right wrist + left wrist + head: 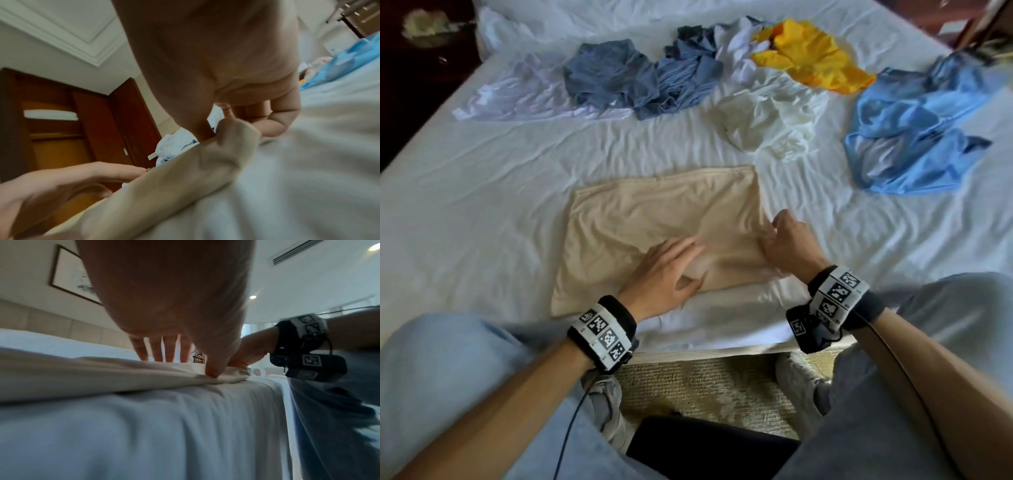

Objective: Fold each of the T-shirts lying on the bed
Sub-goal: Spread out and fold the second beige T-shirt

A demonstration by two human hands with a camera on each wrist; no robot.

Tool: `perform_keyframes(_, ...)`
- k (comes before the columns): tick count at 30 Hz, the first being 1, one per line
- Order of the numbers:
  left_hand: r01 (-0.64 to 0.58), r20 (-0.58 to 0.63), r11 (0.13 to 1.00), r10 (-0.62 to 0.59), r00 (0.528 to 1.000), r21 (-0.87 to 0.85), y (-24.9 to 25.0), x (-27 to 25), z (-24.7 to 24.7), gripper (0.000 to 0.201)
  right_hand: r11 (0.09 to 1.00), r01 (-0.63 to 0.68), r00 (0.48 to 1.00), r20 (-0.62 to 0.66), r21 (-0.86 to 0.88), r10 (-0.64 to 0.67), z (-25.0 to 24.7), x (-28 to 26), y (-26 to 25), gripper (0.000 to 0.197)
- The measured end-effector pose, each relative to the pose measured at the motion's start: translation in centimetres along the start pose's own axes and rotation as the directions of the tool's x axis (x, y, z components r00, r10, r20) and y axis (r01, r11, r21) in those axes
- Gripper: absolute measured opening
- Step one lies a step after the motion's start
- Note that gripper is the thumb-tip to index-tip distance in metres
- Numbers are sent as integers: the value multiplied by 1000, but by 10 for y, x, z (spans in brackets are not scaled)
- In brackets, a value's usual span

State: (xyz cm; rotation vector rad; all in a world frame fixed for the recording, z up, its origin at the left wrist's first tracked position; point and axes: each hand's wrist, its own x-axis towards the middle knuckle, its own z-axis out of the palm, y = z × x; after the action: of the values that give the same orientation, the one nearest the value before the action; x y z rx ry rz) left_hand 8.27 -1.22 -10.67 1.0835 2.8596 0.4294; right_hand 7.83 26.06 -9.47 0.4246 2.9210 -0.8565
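Note:
A beige T-shirt [654,219] lies as a partly folded rectangle on the white bed [482,205], close to the near edge. My left hand [669,270] rests flat on its near middle with straight fingers [160,352], and the thumb presses the cloth. My right hand [780,240] pinches the shirt's near right edge and lifts a small fold [236,131] of the fabric. Unfolded shirts lie behind: white [517,96], grey-blue [613,75], slate blue [688,78], yellow [811,54], cream [767,123] and light blue [914,130].
The bed's near edge [722,346] runs just in front of my knees. Below it are a woven rug [705,387] and a black object [705,448] on the floor. A dark nightstand [421,51] stands at the far left. Bare sheet lies to the left of the beige shirt.

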Motion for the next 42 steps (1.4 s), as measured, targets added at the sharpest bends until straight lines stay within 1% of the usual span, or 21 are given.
perform_keyframes(3, -172, -71, 984, 175, 982, 56, 23, 13, 3, 53, 998, 2, 1000, -6, 62, -2, -7, -1, 11, 24)
perform_keyframes(6, -228, -90, 971, 234, 968, 76, 38, 23, 6, 29, 993, 31, 999, 21, 112, -33, -15, -6, 21, 17)
perform_keyframes(8, -259, -99, 963, 266, 959, 74, 44, 28, 12, 14, 974, 45, 989, 130, 223, -75, -18, -12, 29, 26)
perform_keyframes(10, -269, -98, 962, 273, 957, 44, 47, 29, 17, 10, 943, 22, 959, 259, 331, -113, -18, -17, 37, 33)
perform_keyframes(11, -271, -94, 962, 273, 957, 32, 47, 28, 18, 11, 934, 4, 947, 297, 358, -118, -19, -19, 39, 35)
perform_keyframes(13, -281, -71, 960, 281, 957, 17, 46, 27, 19, 12, 904, -38, 944, 311, 426, -107, -21, -20, 46, 43)
perform_keyframes(15, -285, -41, 959, 285, 958, 8, 45, 27, 19, 12, 882, -91, 953, 299, 463, -58, -25, -18, 53, 51)
perform_keyframes(17, -274, -9, 962, 274, 962, 1, 45, 28, 18, 12, 917, -88, 958, 287, 390, -30, -27, -17, 60, 54)
perform_keyframes(19, -270, 19, 963, 270, 963, 2, 44, 30, 19, 11, 975, -4, 964, 261, 222, -56, -27, -19, 63, 59)
perform_keyframes(21, -274, 35, 962, 273, 961, 8, 43, 30, 20, 11, 990, 75, 955, 277, 117, -105, -24, -21, 63, 63)
perform_keyframes(24, -289, 40, 957, 289, 956, 2, 43, 30, 19, 11, 988, 111, 953, 270, 104, -136, -20, -19, 63, 62)
perform_keyframes(26, -300, 34, 954, 300, 953, 7, 43, 30, 19, 10, 988, 94, 966, 229, 123, -120, -17, -17, 60, 58)
perform_keyframes(28, -307, 28, 952, 306, 951, 16, 43, 30, 18, 10, 988, 68, 980, 177, 139, -92, -15, -14, 54, 49)
perform_keyframes(32, -318, 52, 948, 316, 947, 31, 45, 28, 15, 7, 989, 25, 994, 103, 147, -41, -14, -6, 41, 22)
perform_keyframes(33, -316, 66, 948, 314, 947, 35, 46, 28, 14, 6, 994, 59, 995, 76, 97, -66, -13, -5, 37, 26)
perform_keyframes(35, -298, 87, 954, 295, 952, 28, 46, 27, 14, 4, 973, 212, 977, 11, -90, -211, -9, -3, 29, 48)
perform_keyframes(37, -257, 80, 966, 256, 963, 0, 46, 26, 13, 7, 883, 388, 913, -24, -263, -408, -3, -5, 19, 63)
perform_keyframes(38, -244, 48, 970, 244, 969, -4, 45, 26, 13, 11, 835, 455, 880, 14, -309, -474, 0, -5, 16, 66)
perform_keyframes(39, -230, 9, 973, 230, 973, 8, 44, 26, 11, 18, 802, 497, 862, 81, -331, -500, 4, -5, 14, 70)
perform_keyframes(40, -205, -11, 978, 206, 979, 34, 42, 27, 11, 29, 792, 500, 865, 156, -351, -477, 9, -5, 14, 73)
perform_keyframes(42, -103, 50, 991, 99, 994, 86, 37, 26, 12, 59, 810, 424, 903, 256, -405, -345, 17, -4, 13, 79)
